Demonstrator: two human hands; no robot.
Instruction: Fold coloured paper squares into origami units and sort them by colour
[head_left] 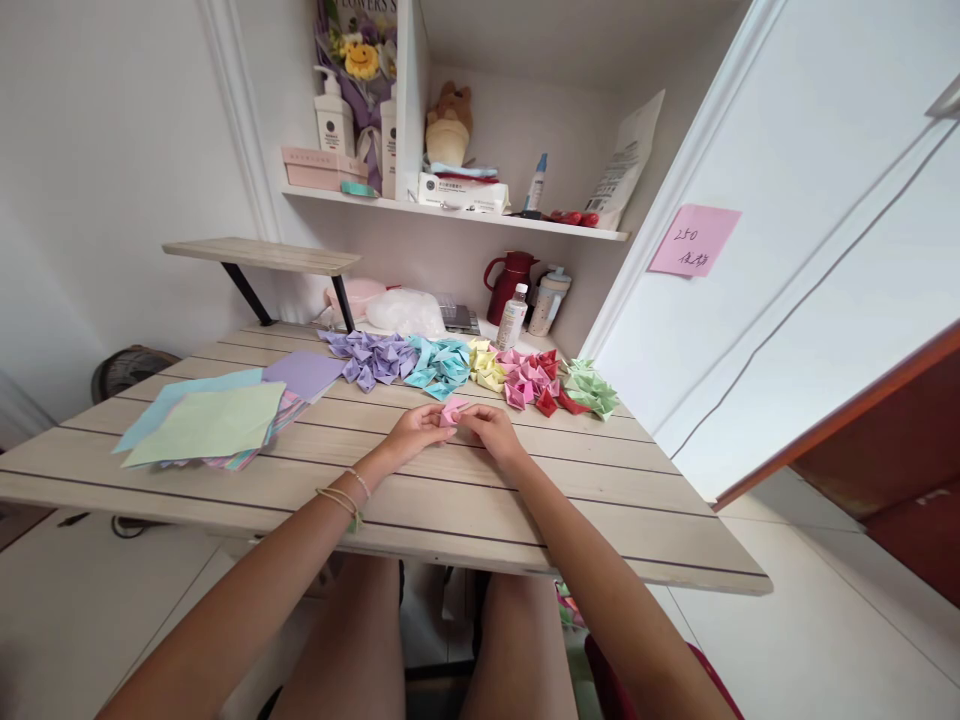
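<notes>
A small folded piece of pink paper [452,411] is held between both hands above the middle of the table. My left hand [417,432] grips its left side, fingers closed. From the right, my right hand [491,430] pinches the other side. Just beyond the hands lies a row of folded paper pieces in heaps: purple [369,357], blue [439,365], yellow [486,366], pink [525,378] mixed with red [547,402], and green [590,387]. The exact folds of the held piece are too small to make out.
Flat coloured sheets [206,425] lie stacked at the left of the wooden table [600,510]. Behind the heaps stand a clear bottle [512,318], a red jug [510,285] and a light tumbler [550,300]. A small raised shelf [262,256] stands at the back left.
</notes>
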